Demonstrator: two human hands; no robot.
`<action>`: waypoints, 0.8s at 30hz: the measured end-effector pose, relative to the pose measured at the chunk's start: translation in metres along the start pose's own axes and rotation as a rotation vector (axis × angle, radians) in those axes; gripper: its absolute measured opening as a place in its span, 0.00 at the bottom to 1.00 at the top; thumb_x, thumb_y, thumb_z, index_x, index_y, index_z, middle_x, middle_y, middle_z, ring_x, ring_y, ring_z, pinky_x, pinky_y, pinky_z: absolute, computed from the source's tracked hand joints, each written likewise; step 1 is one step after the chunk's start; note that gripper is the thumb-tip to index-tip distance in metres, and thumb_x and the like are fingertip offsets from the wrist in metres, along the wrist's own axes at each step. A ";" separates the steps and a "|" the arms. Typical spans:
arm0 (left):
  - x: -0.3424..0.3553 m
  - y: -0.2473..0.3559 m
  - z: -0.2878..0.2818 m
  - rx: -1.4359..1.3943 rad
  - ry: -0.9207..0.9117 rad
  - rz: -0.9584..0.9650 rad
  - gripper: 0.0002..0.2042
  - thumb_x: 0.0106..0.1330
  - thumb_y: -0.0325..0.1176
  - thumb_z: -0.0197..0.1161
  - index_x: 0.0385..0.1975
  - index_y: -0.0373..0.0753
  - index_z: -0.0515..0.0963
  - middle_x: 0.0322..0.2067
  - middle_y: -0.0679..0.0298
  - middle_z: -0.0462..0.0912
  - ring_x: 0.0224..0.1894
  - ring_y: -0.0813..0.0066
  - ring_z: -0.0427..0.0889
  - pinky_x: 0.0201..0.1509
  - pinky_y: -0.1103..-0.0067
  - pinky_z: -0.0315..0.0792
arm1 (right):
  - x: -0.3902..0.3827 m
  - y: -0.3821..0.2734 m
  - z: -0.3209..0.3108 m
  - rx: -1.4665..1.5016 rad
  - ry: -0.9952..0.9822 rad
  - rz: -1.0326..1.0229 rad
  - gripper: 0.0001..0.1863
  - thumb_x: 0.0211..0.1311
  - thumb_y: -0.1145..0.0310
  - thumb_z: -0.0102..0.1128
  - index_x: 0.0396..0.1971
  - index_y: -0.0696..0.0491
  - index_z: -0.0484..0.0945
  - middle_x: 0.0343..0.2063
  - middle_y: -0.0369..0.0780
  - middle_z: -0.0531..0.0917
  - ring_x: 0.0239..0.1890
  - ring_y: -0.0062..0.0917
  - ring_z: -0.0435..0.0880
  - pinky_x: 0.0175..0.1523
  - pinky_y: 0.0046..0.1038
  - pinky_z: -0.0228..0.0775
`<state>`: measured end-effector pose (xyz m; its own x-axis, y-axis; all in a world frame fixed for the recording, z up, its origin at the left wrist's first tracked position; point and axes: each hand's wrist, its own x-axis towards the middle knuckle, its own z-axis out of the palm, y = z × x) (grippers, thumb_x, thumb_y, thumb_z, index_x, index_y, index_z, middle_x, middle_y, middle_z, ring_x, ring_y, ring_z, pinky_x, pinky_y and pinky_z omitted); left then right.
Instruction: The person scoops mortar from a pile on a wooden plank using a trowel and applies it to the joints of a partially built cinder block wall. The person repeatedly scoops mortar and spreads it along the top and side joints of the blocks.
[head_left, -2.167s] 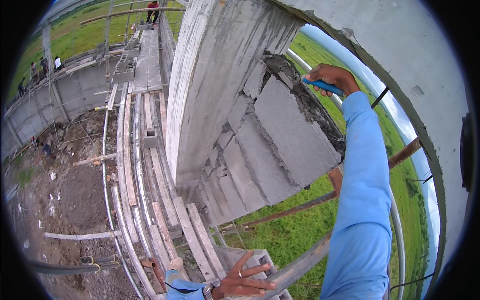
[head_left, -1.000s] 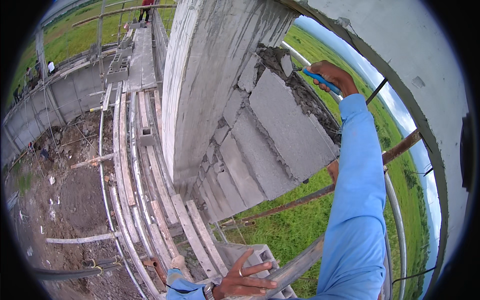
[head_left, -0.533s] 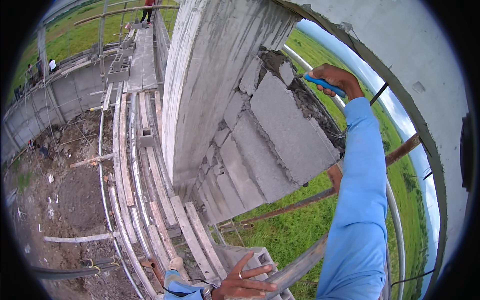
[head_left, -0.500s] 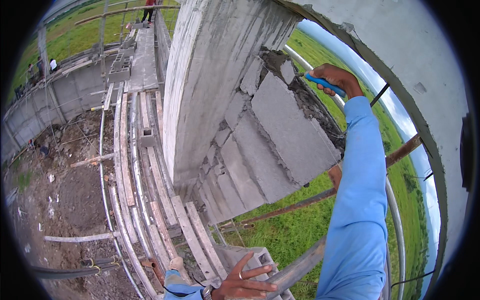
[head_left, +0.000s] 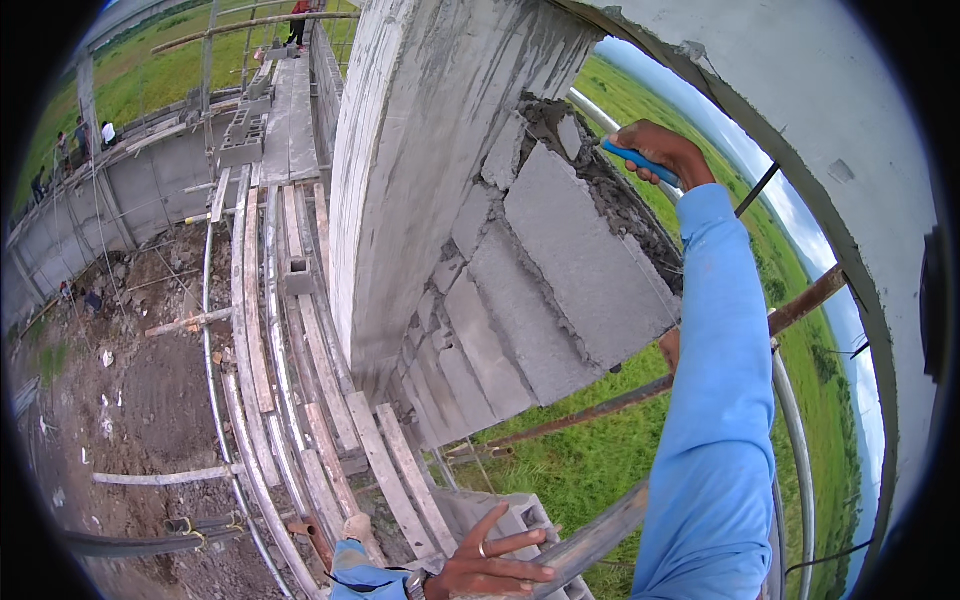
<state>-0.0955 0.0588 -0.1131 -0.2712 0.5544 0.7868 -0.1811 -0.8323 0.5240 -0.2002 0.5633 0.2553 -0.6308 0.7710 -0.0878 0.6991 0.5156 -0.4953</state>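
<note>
My right hand (head_left: 662,152) is closed round the blue handle (head_left: 640,163) of what looks like a trowel, its blade not distinguishable against the mortar. Beneath and beside that hand, rough grey mortar (head_left: 622,208) lies along the top edge of a concrete block wall (head_left: 575,250). The wall meets a tall concrete column (head_left: 440,130), and its joints are uneven. Low in the picture, my left hand (head_left: 490,568) has its fingers spread, with a ring and a wristwatch showing. Its fingertips reach the end of a grey pole (head_left: 600,530); whether they press on it I cannot tell.
Long scaffold planks (head_left: 255,330) run away on the left above bare earth (head_left: 120,370). A hollow block (head_left: 298,277) sits on them, and more blocks (head_left: 240,145) stand farther off. A concrete beam (head_left: 800,90) slopes overhead at right. A rusty pipe (head_left: 805,303) crosses below it. Other people are far off.
My right hand and the blue handle have shifted slightly left and up along the wall's top edge. The left hand stays in almost the same place, fingers still spread.
</note>
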 end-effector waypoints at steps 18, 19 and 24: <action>-0.014 0.001 0.009 -0.256 0.128 -0.230 0.09 0.75 0.30 0.60 0.45 0.37 0.85 0.51 0.53 0.91 0.74 0.37 0.70 0.78 0.33 0.21 | 0.003 -0.045 0.024 -0.563 0.118 -0.008 0.19 0.77 0.60 0.58 0.52 0.62 0.78 0.30 0.45 0.82 0.24 0.30 0.80 0.27 0.41 0.71; -0.016 0.004 0.011 -0.304 0.148 -0.309 0.08 0.74 0.30 0.61 0.45 0.37 0.85 0.51 0.53 0.91 0.74 0.37 0.70 0.78 0.33 0.21 | 0.007 -0.050 0.028 -0.609 0.129 -0.013 0.19 0.76 0.61 0.59 0.52 0.63 0.78 0.33 0.47 0.84 0.27 0.32 0.83 0.29 0.41 0.73; -0.023 -0.005 0.007 -0.188 0.080 -0.219 0.07 0.71 0.28 0.64 0.45 0.38 0.85 0.51 0.54 0.91 0.75 0.37 0.69 0.78 0.32 0.19 | 0.012 -0.062 0.033 -0.752 0.145 -0.039 0.19 0.73 0.62 0.60 0.51 0.65 0.82 0.45 0.53 0.89 0.37 0.41 0.91 0.39 0.42 0.82</action>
<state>-0.0816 0.0505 -0.1312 -0.2782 0.7252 0.6298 -0.4137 -0.6822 0.6028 -0.2625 0.5277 0.2563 -0.6456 0.7616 0.0572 0.7508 0.6192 0.2301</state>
